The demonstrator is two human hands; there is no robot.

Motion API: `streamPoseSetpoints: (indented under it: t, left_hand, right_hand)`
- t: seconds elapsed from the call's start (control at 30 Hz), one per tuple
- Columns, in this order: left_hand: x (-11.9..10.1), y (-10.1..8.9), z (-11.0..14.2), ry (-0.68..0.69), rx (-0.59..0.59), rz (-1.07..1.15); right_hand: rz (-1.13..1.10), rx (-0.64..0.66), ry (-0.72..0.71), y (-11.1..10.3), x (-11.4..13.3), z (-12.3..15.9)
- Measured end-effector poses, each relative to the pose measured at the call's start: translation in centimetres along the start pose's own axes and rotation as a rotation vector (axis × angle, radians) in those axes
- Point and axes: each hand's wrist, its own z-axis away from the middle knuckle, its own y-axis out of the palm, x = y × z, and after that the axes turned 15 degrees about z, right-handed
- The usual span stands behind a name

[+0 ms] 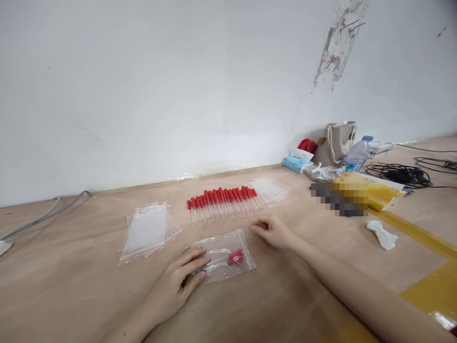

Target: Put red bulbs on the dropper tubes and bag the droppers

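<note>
Loosely, the left hand [178, 276] rests, thumb and fingers apart, on the left end of a glossy clear bag [222, 270] containing red-bulbed droppers [235, 257]. Right of the bag, the right hand [274, 231] curls, its grip unclear. Beyond the bag, slender matching droppers [224, 197] line the wood-grained worktop [89, 295] before a scuffed white wall [143, 95].

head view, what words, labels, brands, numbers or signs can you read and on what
No text reads clearly.
Blue tissue pack: lettering, too blurred.
Clear bottle, on its label: marks, too small.
Yellow pack: pale lettering, too blurred.
White printed item beside it: too small.
Clear bag under the left hand: no lettering visible.
</note>
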Motion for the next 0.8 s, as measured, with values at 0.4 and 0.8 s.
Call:
streamPoseSetpoints:
  t: [0.4,0.8]
  left_hand:
    - [0.0,0.2,0.4,-0.005,-0.029,0.011]
    - [0.0,0.1,0.2,0.008,-0.034,0.017]
  right_hand:
    - [0.292,-0.142,0.425,0.7,2.0,-11.5]
    - [-0.154,-0.199,0.305,-2.2,1.9,-5.2]
